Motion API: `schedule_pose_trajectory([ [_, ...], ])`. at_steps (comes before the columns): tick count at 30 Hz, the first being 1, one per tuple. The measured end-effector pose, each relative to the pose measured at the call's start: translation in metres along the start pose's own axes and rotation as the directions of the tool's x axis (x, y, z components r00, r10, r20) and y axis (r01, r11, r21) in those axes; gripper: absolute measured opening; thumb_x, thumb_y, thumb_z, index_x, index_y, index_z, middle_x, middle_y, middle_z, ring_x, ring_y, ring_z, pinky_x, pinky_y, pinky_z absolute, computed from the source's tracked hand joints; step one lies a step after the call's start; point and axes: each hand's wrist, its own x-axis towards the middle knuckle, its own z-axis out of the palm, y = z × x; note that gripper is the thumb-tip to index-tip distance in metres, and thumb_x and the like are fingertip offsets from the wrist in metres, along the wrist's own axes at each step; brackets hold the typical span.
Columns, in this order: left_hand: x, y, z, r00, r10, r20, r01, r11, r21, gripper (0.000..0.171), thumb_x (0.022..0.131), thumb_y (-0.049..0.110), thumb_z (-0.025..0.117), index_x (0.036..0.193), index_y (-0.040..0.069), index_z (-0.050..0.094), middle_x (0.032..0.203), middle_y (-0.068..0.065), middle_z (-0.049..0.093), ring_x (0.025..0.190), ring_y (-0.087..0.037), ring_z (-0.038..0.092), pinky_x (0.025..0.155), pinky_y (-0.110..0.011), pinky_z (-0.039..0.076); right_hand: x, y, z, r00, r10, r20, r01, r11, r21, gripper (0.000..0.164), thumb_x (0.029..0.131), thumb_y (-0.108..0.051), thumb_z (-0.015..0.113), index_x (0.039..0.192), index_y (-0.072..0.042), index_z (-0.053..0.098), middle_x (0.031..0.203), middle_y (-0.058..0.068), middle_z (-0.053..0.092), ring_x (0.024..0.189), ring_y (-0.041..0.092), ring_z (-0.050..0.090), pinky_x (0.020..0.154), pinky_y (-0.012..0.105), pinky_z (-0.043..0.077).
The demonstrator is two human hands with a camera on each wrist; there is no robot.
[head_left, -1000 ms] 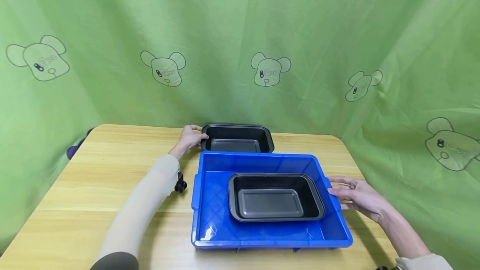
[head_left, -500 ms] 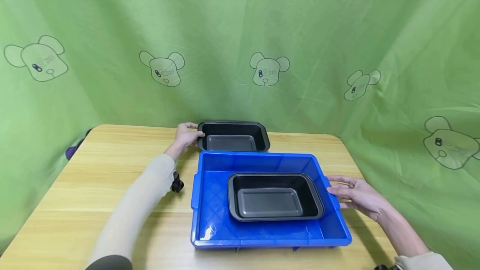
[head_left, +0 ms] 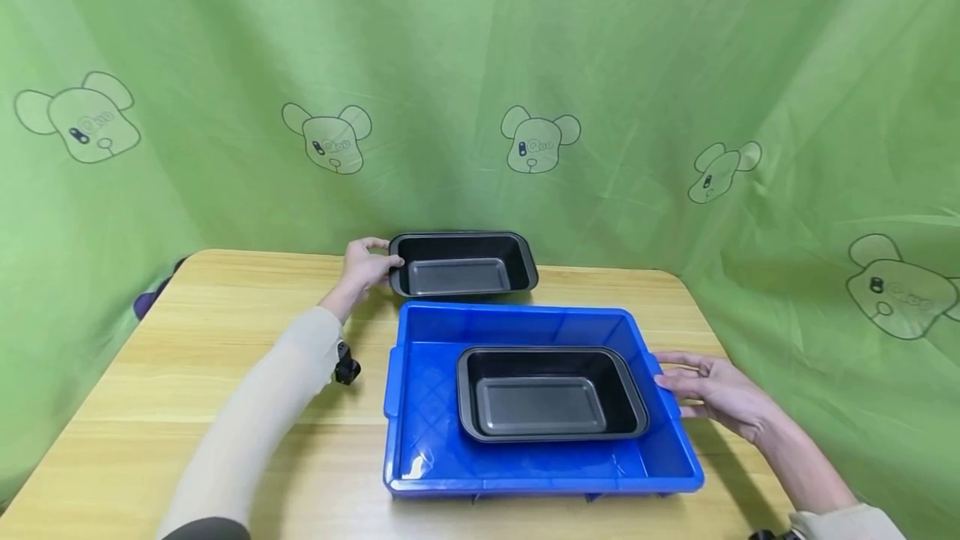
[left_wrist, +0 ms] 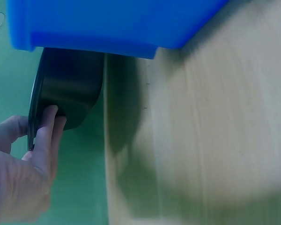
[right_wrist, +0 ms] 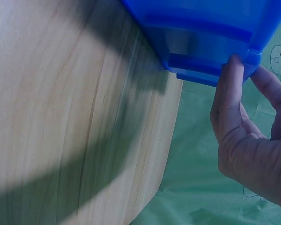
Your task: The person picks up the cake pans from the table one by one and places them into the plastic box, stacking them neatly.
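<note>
A black rectangular loaf pan [head_left: 459, 276] is at the back of the table, behind the blue plastic bin [head_left: 427, 415]. My left hand [head_left: 364, 265] pinches its left end, thumb over the rim and fingers underneath, as the left wrist view shows on the pan's wall [left_wrist: 70, 89]. A dark shadow shows below the pan, which looks slightly raised. A second black loaf pan [head_left: 540, 405] lies inside the bin. At the bin's right side, my right hand [head_left: 723, 394] pinches the handle rim between thumb and fingers; the right wrist view shows the fingers [right_wrist: 230, 98] against its outer side.
Everything stands on a light wooden table [head_left: 225, 340]. A green curtain [head_left: 435, 48] with printed bear heads hangs close behind the table's back edge and along the sides. A dark purple object [head_left: 146, 302] shows past the left edge.
My left hand has moved away and a little left with the loaf pan, widening the gap between pan and bin. The bin, the pan inside it and my right hand stay put.
</note>
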Motion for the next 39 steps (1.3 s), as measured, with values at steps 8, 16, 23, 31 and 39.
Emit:
schedule_pose_trajectory([
  [8, -0.01, 0.017, -0.009, 1.0, 0.017, 0.002, -0.017, 1.0, 0.003, 0.056, 0.091, -0.002, 0.074, 0.144, 0.0, 0.058, 0.134, -0.034, 0.065, 0.066, -0.01, 0.07, 0.07, -0.026, 0.068, 0.001, 0.001, 0.0, 1.0, 0.001, 0.007, -0.001, 1.0, 0.0, 0.052, 0.107, -0.016, 0.062, 0.153, -0.002, 0.042, 0.114, -0.008, 0.08, 0.105, 0.011, 0.076, 0.093, 0.036, 0.067],
  [16, -0.019, 0.032, -0.018, 0.999, 0.045, 0.028, -0.044, 0.998, -0.033, 0.055, 0.092, -0.002, 0.073, 0.144, -0.001, 0.057, 0.129, -0.036, 0.068, 0.065, -0.012, 0.073, 0.063, -0.024, 0.067, 0.001, -0.001, 0.0, 1.0, -0.002, -0.005, 0.002, 1.0, -0.006, 0.054, 0.106, -0.018, 0.063, 0.153, -0.001, 0.042, 0.115, -0.008, 0.079, 0.106, 0.012, 0.076, 0.094, 0.037, 0.067],
  [23, -0.032, 0.043, -0.022, 0.998, 0.052, 0.034, -0.05, 0.997, -0.065, 0.054, 0.092, -0.004, 0.072, 0.144, -0.002, 0.056, 0.126, -0.031, 0.066, 0.064, -0.011, 0.072, 0.066, -0.025, 0.068, 0.001, 0.0, 0.0, 1.0, -0.013, 0.011, 0.013, 1.0, -0.012, 0.063, 0.107, -0.018, 0.062, 0.157, 0.006, 0.033, 0.116, -0.007, 0.079, 0.107, 0.012, 0.076, 0.094, 0.037, 0.067],
  [31, -0.055, 0.055, -0.026, 0.998, 0.058, 0.034, -0.056, 0.997, -0.044, 0.055, 0.092, -0.003, 0.072, 0.144, -0.002, 0.056, 0.136, -0.033, 0.062, 0.066, -0.01, 0.072, 0.069, -0.026, 0.068, 0.001, 0.001, -0.001, 1.0, -0.004, 0.013, 0.004, 1.0, -0.015, 0.062, 0.107, -0.018, 0.062, 0.157, 0.006, 0.034, 0.114, -0.005, 0.08, 0.105, 0.013, 0.076, 0.094, 0.037, 0.067],
  [39, -0.079, 0.063, -0.026, 0.996, 0.063, 0.062, -0.062, 0.998, -0.026, 0.054, 0.093, -0.001, 0.073, 0.144, -0.002, 0.057, 0.122, -0.026, 0.071, 0.073, -0.015, 0.075, 0.072, -0.027, 0.068, 0.0, -0.002, -0.001, 1.0, -0.01, 0.02, 0.011, 1.0, -0.012, 0.054, 0.107, -0.017, 0.062, 0.153, 0.001, 0.042, 0.113, -0.005, 0.08, 0.104, 0.013, 0.076, 0.094, 0.038, 0.067],
])
